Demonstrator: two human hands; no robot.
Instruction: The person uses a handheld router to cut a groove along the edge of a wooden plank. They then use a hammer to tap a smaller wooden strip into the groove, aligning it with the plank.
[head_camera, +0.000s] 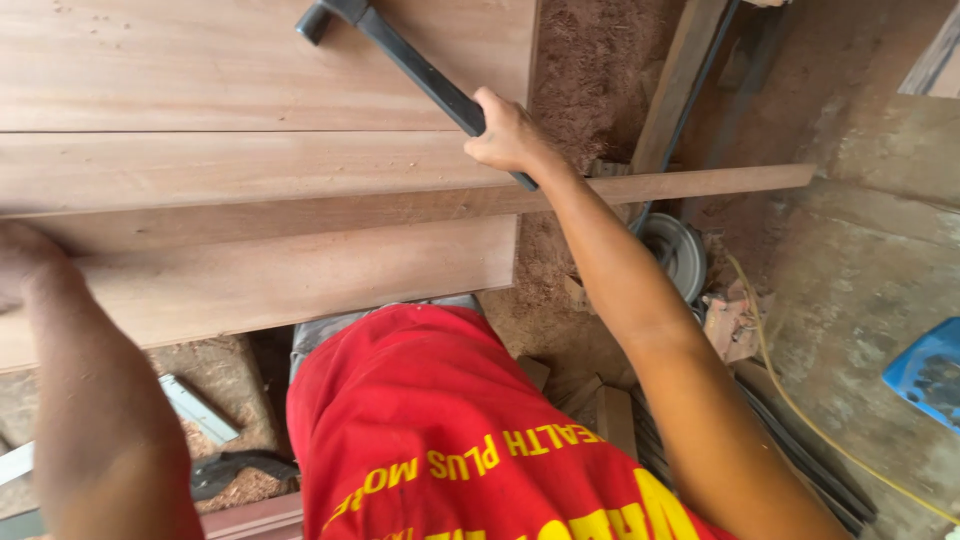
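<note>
Head view, looking down: my right hand (505, 130) wraps tight around the black handle of a hammer (410, 62), whose dark head lies over the pale, smooth-grained wooden panel (200, 70). A long, narrow strip of reddish wood (690, 186) runs across the stepped boards and juts past their edge. My left hand (22, 262) rests on the strip's near end at the frame's left edge; whether its fingers curl or lie flat I cannot tell. Coarse reddish sawdust (590, 60) covers the floor beyond, beside a round grey metal disc (680, 252).
</note>
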